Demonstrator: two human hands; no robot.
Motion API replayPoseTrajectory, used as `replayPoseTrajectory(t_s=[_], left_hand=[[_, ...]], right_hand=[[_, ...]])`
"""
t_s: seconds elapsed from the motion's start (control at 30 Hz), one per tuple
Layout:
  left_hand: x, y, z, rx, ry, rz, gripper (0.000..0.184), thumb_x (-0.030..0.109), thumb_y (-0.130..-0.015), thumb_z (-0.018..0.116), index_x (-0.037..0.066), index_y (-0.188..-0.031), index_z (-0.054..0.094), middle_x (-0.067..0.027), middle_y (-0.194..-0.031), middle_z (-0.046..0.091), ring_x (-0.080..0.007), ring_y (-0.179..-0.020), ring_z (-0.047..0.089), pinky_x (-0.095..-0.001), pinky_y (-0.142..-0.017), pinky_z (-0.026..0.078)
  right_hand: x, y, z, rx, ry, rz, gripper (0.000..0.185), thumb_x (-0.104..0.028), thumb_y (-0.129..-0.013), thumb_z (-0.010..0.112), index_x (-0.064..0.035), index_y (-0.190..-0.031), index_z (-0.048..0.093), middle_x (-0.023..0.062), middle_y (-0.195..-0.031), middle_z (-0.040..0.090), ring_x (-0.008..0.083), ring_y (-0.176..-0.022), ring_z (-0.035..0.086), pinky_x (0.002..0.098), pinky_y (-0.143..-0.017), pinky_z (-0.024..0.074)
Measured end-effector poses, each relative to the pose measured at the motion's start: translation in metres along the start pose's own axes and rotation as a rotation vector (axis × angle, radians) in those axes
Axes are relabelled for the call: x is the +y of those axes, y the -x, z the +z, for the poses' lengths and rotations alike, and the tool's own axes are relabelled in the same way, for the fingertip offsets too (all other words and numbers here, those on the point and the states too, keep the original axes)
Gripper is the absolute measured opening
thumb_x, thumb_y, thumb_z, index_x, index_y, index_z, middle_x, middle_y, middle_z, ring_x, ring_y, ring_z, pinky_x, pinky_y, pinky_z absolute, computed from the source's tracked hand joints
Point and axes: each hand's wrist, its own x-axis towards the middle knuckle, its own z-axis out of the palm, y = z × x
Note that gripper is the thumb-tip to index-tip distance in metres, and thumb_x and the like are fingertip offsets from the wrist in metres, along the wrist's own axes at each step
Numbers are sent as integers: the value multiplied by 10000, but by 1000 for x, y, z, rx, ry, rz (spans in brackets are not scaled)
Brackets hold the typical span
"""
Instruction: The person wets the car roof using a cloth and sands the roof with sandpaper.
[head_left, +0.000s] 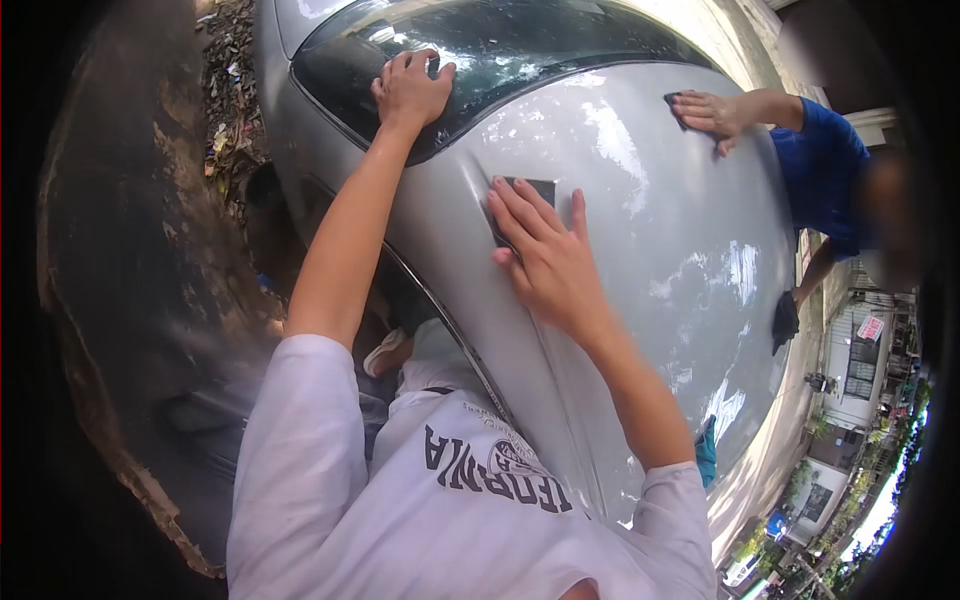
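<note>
Head view: silver car panel (660,220), curved, bordering dark window glass (520,50). Left hand (412,92): fingers spread and bent, resting at the glass; no held item discernible. Right hand (545,245): laid flat, fingers parted, over a dark square pad (543,189), which lay on the panel near the glass. Co-worker's hand (708,112): upon a second dark pad (676,112), well apart. Judged risks: trapped grit could have scratched the finish; uneven finger pressure could have let the square pad slip.

Silver car panel (680,200) beneath near dark pad (543,189) and far dark pad (671,104)
</note>
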Motion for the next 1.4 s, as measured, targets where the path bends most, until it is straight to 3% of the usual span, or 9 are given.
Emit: replayPoseTrajectory(t_s=[0.27, 0.43, 0.57, 0.67, 0.8, 0.9, 1.07, 1.23, 1.4], left_hand=[[-7, -8, -2, -41, -2, 53, 447, 494, -919, 561, 248, -1289, 614, -47, -1420, 520, -283, -1368, 414, -484, -1138, 279], [-4, -4, -1, -28, -31, 38, 433, 481, -920, 567, 245, -1280, 613, -39, -1410, 527, -279, -1349, 432, -472, -1126, 297], [-9, -9, -2, -32, -25, 43, 431, 471, -932, 562, 227, -1284, 610, -56, -1387, 547, -289, -1327, 453, -474, -1103, 323], [-14, -7, -1, -39, -5, 76, 425, 464, -937, 563, 218, -1281, 610, -68, -1375, 557, -297, -1316, 464, -469, -1090, 340], [-6, -6, -3, -39, -18, 50, 409, 449, -938, 567, 215, -1271, 612, -67, -1374, 558, -300, -1311, 468, -460, -1086, 349], [-4, -6, -7, -34, -58, 12, 398, 436, -939, 568, 216, -1268, 613, -68, -1379, 553, -302, -1310, 469, -460, -1088, 351], [-12, -4, -2, -14, -3, 88, 373, 415, -946, 565, 205, -1250, 618, -80, -1353, 563, -301, -1295, 482, -462, -1070, 372], [-1, -4, -7, 0, -21, 71, 355, 396, -939, 581, 198, -1231, 618, -77, -1322, 570, -288, -1281, 490, -468, -1058, 381], [-5, -2, -8, -30, -42, 60, 359, 395, -938, 585, 206, -1242, 613, -64, -1341, 554, -288, -1284, 487, -474, -1058, 377]], right_hand=[[19, 7, 14, 91, -97, 37, 623, -445, -977, 492, -41, -1449, 432, 87, -1561, 362, 256, -1466, 288, 631, -1150, 176], [188, -16, -14, 197, 161, 824, 573, -396, -1035, 380, -60, -1497, 342, 74, -1592, 308, 261, -1477, 257, 625, -1146, 182], [36, -53, 37, 291, 71, 475, 611, -406, -999, 461, -43, -1483, 370, 129, -1557, 354, 286, -1460, 290, 637, -1136, 207], [30, -36, 27, 185, -77, 249, 616, -398, -992, 478, -27, -1473, 379, 144, -1549, 362, 296, -1461, 287, 629, -1142, 202], [167, -42, 3, 262, 100, 629, 652, -473, -1030, 338, -18, -1497, 332, 115, -1594, 285, 270, -1486, 227, 628, -1154, 156], [163, -75, 9, 262, 195, 770, 688, -498, -1025, 326, 7, -1493, 335, 133, -1591, 288, 305, -1486, 218, 633, -1153, 142], [68, -75, 29, 185, 2, 256, 589, -441, -1013, 417, -11, -1412, 470, 139, -1555, 354, 306, -1451, 307, 610, -1161, 164], [241, -121, -8, 185, 73, 637, 667, -508, -1033, 293, -19, -1480, 376, 107, -1585, 315, 267, -1483, 240, 616, -1161, 141], [127, -138, 31, 152, 175, 533, 674, -503, -1016, 358, 10, -1450, 418, 153, -1556, 352, 298, -1457, 299, 608, -1154, 178]])
